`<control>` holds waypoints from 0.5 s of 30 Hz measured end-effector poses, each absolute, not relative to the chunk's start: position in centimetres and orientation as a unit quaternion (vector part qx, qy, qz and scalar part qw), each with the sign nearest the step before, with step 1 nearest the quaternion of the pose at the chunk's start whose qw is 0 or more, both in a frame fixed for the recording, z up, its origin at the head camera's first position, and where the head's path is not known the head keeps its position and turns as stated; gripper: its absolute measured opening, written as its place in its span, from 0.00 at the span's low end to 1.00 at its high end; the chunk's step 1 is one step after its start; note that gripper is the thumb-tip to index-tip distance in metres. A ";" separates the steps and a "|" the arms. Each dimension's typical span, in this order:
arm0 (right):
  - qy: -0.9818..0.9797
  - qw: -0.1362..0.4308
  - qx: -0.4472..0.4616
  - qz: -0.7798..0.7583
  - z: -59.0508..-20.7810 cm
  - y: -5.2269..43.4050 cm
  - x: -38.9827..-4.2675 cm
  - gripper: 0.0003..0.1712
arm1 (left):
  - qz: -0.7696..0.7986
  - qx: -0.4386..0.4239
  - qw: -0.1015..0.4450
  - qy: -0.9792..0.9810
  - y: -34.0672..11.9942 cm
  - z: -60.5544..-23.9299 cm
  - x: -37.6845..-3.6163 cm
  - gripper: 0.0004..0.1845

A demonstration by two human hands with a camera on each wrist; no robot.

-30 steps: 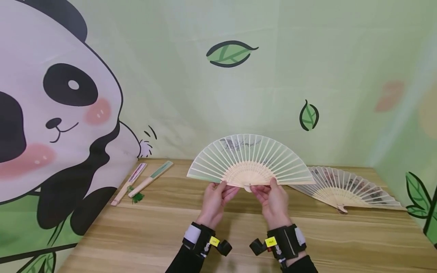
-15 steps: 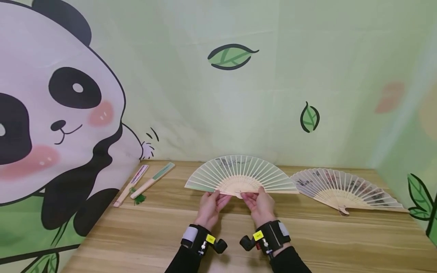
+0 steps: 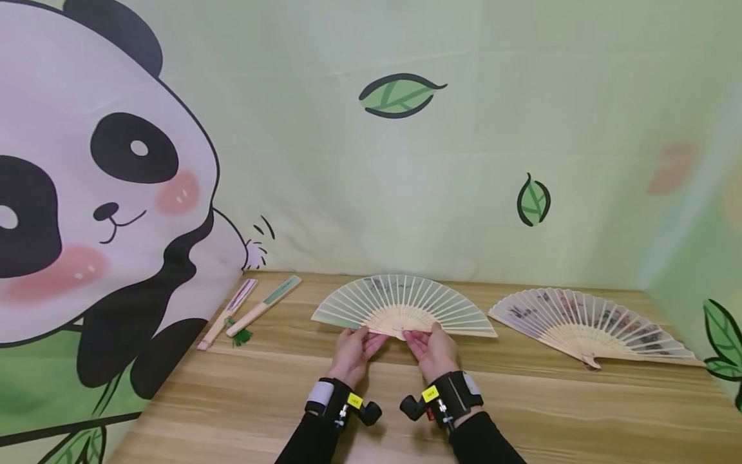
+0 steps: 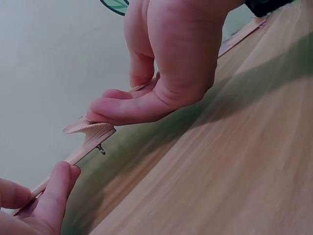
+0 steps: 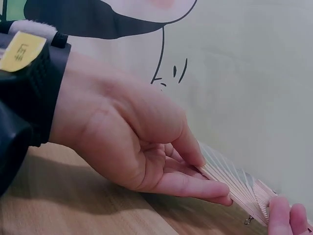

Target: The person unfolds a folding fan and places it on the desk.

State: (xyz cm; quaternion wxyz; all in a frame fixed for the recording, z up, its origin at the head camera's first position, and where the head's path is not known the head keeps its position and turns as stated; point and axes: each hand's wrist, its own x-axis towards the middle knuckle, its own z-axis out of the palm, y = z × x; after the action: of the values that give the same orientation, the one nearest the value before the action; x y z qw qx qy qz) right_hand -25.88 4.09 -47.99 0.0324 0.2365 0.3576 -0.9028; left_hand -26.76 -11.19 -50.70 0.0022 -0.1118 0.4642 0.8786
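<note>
An open pale green folding fan with light wooden ribs is held nearly flat, just above the wooden table. My left hand pinches its left guard stick beside the pivot. My right hand pinches the right side of the pivot. In the left wrist view the right hand has its thumb on the fan's pivot end, and my left fingers pinch the stick. From the right wrist, the left hand clamps the ribs between thumb and fingers.
A second open fan with a darker print lies flat at the right. Two closed fans with a green tassel lie at the back left by the panda wall. Walls close off the back and both sides.
Both hands have lowered the open fan from upright in the air to nearly flat just over the table, and moved it slightly left.
</note>
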 end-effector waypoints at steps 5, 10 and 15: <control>0.347 0.045 0.233 -0.907 -48.3 4.3 -25.9 0.25 | 0.874 -0.122 0.002 0.471 -11.1 -50.8 -26.9 0.10; 0.322 0.069 0.238 -0.914 -48.3 4.6 -26.0 0.26 | 0.866 -0.128 0.011 0.483 -11.1 -50.9 -27.1 0.11; 0.285 0.092 0.249 -0.921 -48.2 4.9 -26.3 0.15 | 0.859 -0.139 0.026 0.493 -11.3 -50.8 -27.4 0.14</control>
State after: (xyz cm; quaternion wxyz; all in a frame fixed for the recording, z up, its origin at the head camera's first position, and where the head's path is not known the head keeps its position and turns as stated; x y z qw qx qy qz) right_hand -26.32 4.91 -48.20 0.0917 0.2487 0.2850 -0.9212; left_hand -27.38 -11.29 -50.81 0.0262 -0.1387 0.4928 0.8586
